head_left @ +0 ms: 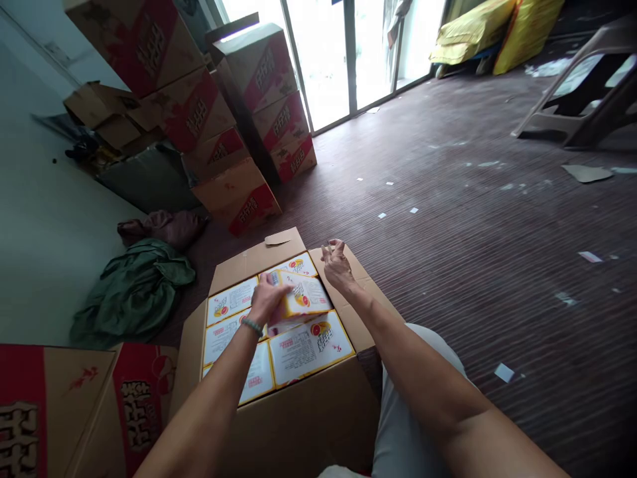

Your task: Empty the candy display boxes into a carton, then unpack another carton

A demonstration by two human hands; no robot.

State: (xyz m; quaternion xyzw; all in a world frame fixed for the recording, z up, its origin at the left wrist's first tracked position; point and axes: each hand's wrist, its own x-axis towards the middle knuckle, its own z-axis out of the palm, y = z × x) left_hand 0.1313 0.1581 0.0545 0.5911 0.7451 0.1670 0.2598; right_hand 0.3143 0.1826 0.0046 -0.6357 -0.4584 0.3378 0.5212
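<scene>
In the head view, an open cardboard carton stands in front of me, packed with several white boxes with yellow edges and printed grapefruit. My left hand, with a beaded bracelet on the wrist, grips a white printed box by its left end. That box sits tilted and raised above its neighbours. My right hand hovers over the carton's right flap, thumb and fingers drawn together. Whatever may lie between these fingertips is too small to make out.
Red-and-brown cartons are stacked at the back left, and another carton is close on my left. Green cloth lies by the wall. Paper scraps dot the floor; a plastic stool stands at the right.
</scene>
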